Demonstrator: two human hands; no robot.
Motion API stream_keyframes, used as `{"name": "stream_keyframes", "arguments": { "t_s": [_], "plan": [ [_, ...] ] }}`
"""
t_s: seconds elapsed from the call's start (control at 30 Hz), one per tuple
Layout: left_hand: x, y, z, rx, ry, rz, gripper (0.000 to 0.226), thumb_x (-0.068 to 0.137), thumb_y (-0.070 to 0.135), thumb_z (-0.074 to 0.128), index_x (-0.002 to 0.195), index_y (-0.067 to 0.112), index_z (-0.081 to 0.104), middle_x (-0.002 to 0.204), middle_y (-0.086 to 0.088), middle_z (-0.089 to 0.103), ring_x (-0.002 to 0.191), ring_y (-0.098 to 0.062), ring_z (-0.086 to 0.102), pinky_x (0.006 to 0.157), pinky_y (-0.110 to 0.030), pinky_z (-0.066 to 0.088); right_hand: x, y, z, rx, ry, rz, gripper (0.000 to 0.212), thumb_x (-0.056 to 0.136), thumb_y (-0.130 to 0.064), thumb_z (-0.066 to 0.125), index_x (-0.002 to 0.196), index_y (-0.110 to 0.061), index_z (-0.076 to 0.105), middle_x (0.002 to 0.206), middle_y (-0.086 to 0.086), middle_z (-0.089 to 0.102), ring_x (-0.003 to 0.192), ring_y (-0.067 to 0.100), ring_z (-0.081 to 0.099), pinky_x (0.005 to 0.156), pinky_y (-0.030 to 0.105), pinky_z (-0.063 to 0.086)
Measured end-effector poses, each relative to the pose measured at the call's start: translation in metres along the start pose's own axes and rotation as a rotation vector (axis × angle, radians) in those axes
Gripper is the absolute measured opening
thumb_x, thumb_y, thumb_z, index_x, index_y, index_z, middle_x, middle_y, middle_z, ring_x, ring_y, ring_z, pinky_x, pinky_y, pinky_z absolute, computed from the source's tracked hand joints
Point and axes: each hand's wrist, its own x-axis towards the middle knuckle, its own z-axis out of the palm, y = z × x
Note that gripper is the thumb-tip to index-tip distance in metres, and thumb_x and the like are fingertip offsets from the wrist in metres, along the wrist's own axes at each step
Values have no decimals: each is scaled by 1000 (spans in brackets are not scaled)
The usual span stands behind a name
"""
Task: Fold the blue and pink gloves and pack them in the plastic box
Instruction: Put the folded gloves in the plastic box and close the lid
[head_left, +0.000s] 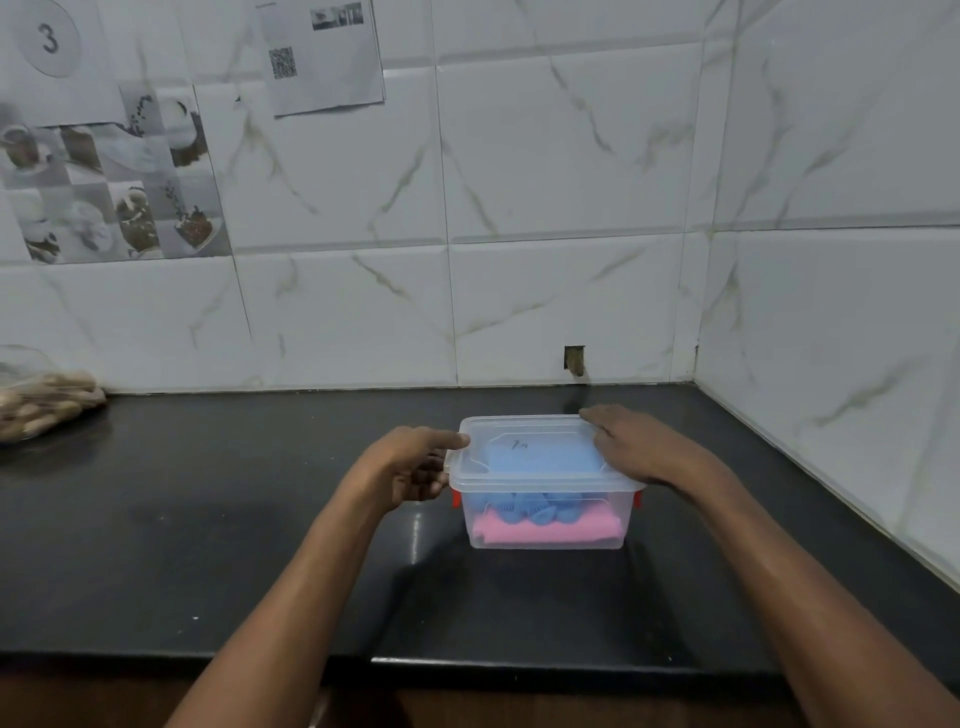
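Observation:
A clear plastic box (545, 540) stands on the black counter with its translucent lid (524, 434) on top. Through the wall I see the folded pink glove (545, 531) at the bottom and the blue glove (535, 506) above it. Red latches (456, 499) show at both ends. My left hand (415, 467) is at the box's left end, thumb on the lid's corner, fingers curled at the left latch. My right hand (639, 447) lies flat on the lid's right side, pressing its edge.
The black counter (208, 519) runs to a tiled wall behind and on the right. A clear bag of peanuts (41, 400) lies at the far left. The counter's front edge (467, 665) is close to me. Papers hang on the wall.

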Motion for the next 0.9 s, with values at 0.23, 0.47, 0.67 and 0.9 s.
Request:
{"name": "stream_keyframes", "arguments": {
  "t_s": [0.23, 0.47, 0.67, 0.9],
  "plan": [
    [11, 8, 14, 372, -108, 175, 52, 91, 22, 39, 138, 41, 48, 75, -4, 62, 41, -9, 35, 42, -22, 27, 6, 1, 0, 40, 30, 21, 48, 102, -23, 32, 149, -16, 39, 158, 6, 32, 140, 24, 38, 113, 33, 28],
    [9, 27, 40, 1211, 206, 334, 48, 97, 54, 33, 143, 43, 41, 157, -9, 25, 143, -31, 28, 116, -55, 23, 3, -1, 8, 107, 79, 31, 47, 102, -27, 34, 148, -17, 41, 156, 4, 34, 136, 24, 43, 110, 35, 33],
    [1, 31, 94, 1247, -265, 489, 100, 77, 88, 25, 156, 30, 3, 166, -1, 0, 152, -22, -5, 120, -53, -8, -2, -4, 9, 145, 106, 15, 45, 103, -22, 36, 147, -15, 42, 154, 7, 37, 132, 23, 45, 106, 31, 35],
    [6, 37, 96, 1303, -260, 494, 127, 59, 93, 43, 156, 22, 2, 164, -8, 5, 151, -28, 1, 119, -54, -6, -14, -2, 16, 604, 247, 446, 37, 95, -30, 44, 121, -5, 54, 107, 13, 63, 93, 28, 62, 78, 39, 51]
  ]
}}
